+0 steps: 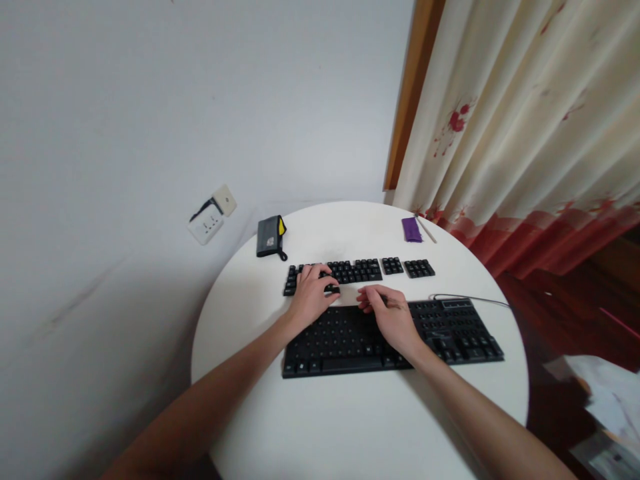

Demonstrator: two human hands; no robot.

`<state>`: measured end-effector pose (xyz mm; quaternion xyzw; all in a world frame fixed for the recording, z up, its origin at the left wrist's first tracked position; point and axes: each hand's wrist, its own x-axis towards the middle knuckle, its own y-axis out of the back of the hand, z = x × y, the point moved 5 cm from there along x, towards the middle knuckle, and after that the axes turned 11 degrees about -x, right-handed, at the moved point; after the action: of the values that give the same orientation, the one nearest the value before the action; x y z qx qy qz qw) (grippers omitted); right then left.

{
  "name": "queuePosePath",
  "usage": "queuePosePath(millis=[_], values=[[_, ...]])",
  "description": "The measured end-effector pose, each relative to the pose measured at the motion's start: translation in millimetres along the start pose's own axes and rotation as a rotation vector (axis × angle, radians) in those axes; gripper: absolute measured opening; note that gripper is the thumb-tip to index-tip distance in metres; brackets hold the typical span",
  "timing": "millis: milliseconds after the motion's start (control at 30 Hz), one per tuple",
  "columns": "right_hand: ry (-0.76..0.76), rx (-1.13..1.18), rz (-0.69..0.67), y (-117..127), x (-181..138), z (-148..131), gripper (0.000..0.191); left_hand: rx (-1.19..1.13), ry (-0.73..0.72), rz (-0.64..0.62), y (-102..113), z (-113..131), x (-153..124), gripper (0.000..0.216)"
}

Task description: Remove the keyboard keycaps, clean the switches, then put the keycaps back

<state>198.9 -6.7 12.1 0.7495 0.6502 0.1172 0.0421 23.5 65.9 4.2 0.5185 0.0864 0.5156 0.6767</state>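
A black keyboard (450, 333) lies on a round white table (350, 427). Behind it, loose black keycaps (357, 270) are laid out in rows, in three groups. My left hand (310, 297) rests on the left end of the keycap rows, fingers curled over some caps. My right hand (390, 317) hovers over the keyboard's top edge, fingers pinched around a thin tool (395, 305) that I cannot make out clearly.
A grey pouch with a yellow patch (270, 235) lies at the table's back left. A purple cloth (411, 229) and a thin stick (427, 230) lie at the back right. The keyboard cable (475, 299) runs right. A wall socket (210, 220) and curtain (525, 133) are behind.
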Motion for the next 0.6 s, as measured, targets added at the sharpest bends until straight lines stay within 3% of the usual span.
queuePosePath(millis=[267,600], values=[[0.009,0.001,0.001,2.1,0.7,-2.3,0.04,0.006,0.041,0.031,-0.6,-2.3,2.3,0.039],[-0.002,0.019,-0.007,4.2,2.0,-1.5,0.045,0.033,0.065,0.048,-1.5,-4.1,2.5,0.045]])
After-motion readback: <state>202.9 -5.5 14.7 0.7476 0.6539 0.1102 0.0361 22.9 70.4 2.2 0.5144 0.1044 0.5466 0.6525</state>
